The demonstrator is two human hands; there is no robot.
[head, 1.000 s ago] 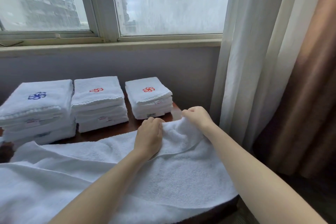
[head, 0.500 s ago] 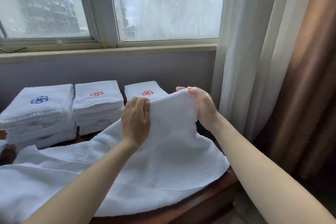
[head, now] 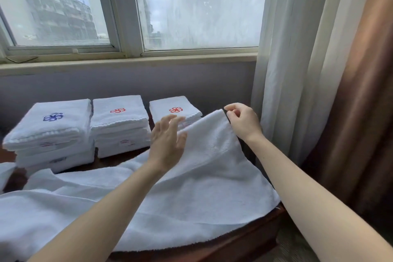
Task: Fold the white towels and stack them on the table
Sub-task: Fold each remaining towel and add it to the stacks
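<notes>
Over table (head: 244, 242): right hand (head: 244, 121) pinches towel (head: 202, 187) corner; left hand (head: 168, 142) spread, maybe touching.

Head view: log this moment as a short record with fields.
loose towel: spread over the table, one corner lifted
right hand: pinches the lifted corner
left hand: open, fingers spread, beside the raised edge
left stack: folded, blue logo on top
middle stack: folded, red logo on top
right stack: folded, red logo, partly hidden by the towel

Folded stacks (head: 119, 125) block table rear; curtain (head: 282, 70) crowds right side
</notes>
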